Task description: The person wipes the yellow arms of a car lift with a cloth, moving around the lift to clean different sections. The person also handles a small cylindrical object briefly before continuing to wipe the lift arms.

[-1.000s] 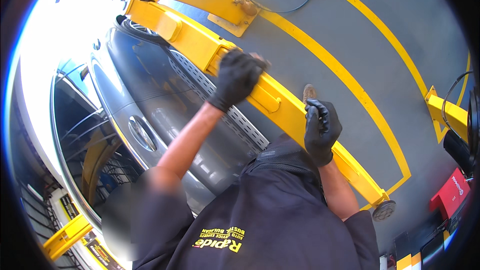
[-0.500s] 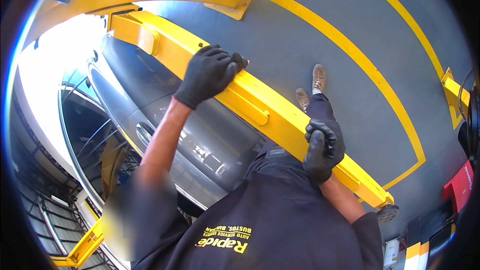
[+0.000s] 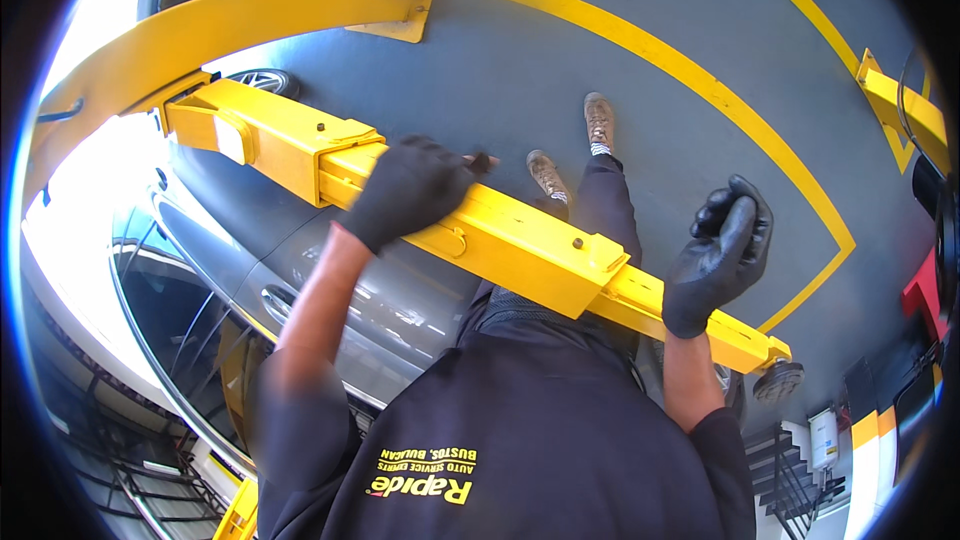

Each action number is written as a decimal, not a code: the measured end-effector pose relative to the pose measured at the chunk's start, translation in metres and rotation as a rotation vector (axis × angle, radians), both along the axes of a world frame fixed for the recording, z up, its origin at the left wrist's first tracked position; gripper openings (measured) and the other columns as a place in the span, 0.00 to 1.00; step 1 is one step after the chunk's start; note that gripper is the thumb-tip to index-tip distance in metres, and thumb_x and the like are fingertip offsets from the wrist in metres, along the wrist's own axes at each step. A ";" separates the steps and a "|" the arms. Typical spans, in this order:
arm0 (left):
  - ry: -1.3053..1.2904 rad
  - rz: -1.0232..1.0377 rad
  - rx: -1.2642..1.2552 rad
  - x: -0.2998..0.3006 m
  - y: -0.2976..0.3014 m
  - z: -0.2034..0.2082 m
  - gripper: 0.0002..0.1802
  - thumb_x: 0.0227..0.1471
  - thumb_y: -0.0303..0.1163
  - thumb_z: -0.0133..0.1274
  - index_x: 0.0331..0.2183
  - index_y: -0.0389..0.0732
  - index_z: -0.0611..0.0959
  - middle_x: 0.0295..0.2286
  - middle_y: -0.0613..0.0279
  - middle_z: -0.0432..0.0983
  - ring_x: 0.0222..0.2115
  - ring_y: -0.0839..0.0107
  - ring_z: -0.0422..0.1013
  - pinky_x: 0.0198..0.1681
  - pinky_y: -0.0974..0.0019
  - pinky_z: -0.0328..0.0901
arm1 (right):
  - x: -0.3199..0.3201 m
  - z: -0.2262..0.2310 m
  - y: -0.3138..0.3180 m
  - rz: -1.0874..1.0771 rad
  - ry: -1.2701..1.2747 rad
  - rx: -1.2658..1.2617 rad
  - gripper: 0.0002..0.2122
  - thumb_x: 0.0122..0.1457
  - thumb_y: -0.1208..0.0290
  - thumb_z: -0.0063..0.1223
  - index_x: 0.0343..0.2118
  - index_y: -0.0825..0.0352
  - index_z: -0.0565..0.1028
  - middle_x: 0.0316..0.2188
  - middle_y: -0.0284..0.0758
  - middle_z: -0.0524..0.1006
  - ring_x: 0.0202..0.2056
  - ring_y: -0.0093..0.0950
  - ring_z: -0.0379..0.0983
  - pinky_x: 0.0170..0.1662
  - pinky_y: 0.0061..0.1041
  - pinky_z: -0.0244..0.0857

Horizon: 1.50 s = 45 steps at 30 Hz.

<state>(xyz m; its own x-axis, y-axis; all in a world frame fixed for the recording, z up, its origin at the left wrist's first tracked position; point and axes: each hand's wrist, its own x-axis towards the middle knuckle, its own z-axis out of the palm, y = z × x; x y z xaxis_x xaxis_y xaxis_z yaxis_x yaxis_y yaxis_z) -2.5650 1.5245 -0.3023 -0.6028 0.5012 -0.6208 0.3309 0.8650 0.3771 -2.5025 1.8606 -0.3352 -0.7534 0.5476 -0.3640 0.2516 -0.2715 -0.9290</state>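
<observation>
A yellow telescoping lift arm (image 3: 520, 250) runs across in front of my body, from the upper left to the lower right. Wearing a black glove, my left hand (image 3: 415, 190) is closed over its middle, and something small and dark sticks out past the fingers. My right hand (image 3: 718, 255), gloved in black too, is raised just above the narrow end section (image 3: 640, 292). Its fingers are loosely curled and apart, with nothing in them. A round black pad (image 3: 778, 380) sits at the arm's tip.
A dark grey car (image 3: 300, 250) stands close on the left, behind the arm. The arm joins a curved yellow beam (image 3: 250, 25) at the upper left. My brown boots (image 3: 598, 120) are on the grey floor, inside a yellow painted line (image 3: 740, 130). Another yellow arm (image 3: 905, 110) is at the far right.
My right hand has come up off the arm and moved right. More of the arm's narrow end section shows beyond the thicker one. My left hand stays on the arm while the view shifts.
</observation>
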 end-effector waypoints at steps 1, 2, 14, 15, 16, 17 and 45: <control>-0.035 -0.051 -0.057 -0.009 -0.018 -0.002 0.18 0.66 0.30 0.48 0.52 0.45 0.88 0.40 0.52 0.86 0.41 0.53 0.80 0.52 0.47 0.72 | 0.002 0.001 -0.002 -0.001 -0.020 -0.010 0.11 0.78 0.69 0.51 0.53 0.70 0.81 0.36 0.31 0.80 0.32 0.17 0.71 0.35 0.19 0.65; -0.050 -0.051 -0.037 -0.008 -0.014 -0.002 0.19 0.66 0.30 0.48 0.53 0.45 0.88 0.40 0.51 0.87 0.41 0.52 0.80 0.53 0.47 0.72 | 0.005 -0.002 -0.003 0.004 -0.022 -0.023 0.11 0.78 0.69 0.51 0.53 0.70 0.81 0.35 0.31 0.80 0.32 0.18 0.71 0.35 0.20 0.65; -0.454 -0.151 0.716 0.004 0.064 -0.059 0.24 0.72 0.41 0.47 0.63 0.47 0.84 0.56 0.53 0.83 0.54 0.48 0.76 0.61 0.50 0.68 | 0.037 -0.004 -0.008 0.041 0.009 0.143 0.09 0.77 0.74 0.51 0.51 0.72 0.81 0.34 0.31 0.79 0.32 0.16 0.72 0.36 0.19 0.67; -0.476 -0.203 0.632 -0.004 0.067 -0.061 0.24 0.73 0.41 0.46 0.62 0.45 0.84 0.56 0.53 0.83 0.54 0.49 0.76 0.63 0.50 0.67 | 0.045 -0.005 -0.006 0.019 -0.005 0.159 0.09 0.77 0.74 0.51 0.51 0.72 0.81 0.34 0.30 0.79 0.32 0.16 0.71 0.36 0.19 0.67; -0.495 -0.254 0.547 -0.012 0.070 -0.063 0.24 0.74 0.40 0.45 0.62 0.44 0.84 0.56 0.52 0.83 0.53 0.50 0.76 0.64 0.50 0.65 | 0.053 -0.005 -0.004 -0.001 -0.019 0.173 0.09 0.76 0.74 0.51 0.51 0.72 0.81 0.34 0.30 0.79 0.32 0.16 0.71 0.37 0.19 0.67; -0.512 -0.301 0.461 -0.017 0.073 -0.061 0.24 0.75 0.40 0.44 0.62 0.42 0.85 0.56 0.52 0.84 0.53 0.52 0.75 0.66 0.50 0.64 | 0.059 -0.007 -0.002 -0.001 -0.031 0.188 0.09 0.76 0.74 0.52 0.51 0.72 0.81 0.34 0.30 0.79 0.32 0.16 0.71 0.37 0.19 0.67; -0.688 -0.107 0.797 -0.029 0.121 -0.068 0.17 0.67 0.36 0.51 0.32 0.38 0.89 0.28 0.50 0.84 0.31 0.49 0.77 0.44 0.52 0.72 | 0.056 -0.015 0.004 0.015 -0.089 0.091 0.10 0.77 0.75 0.51 0.51 0.72 0.81 0.39 0.31 0.82 0.36 0.15 0.74 0.41 0.18 0.70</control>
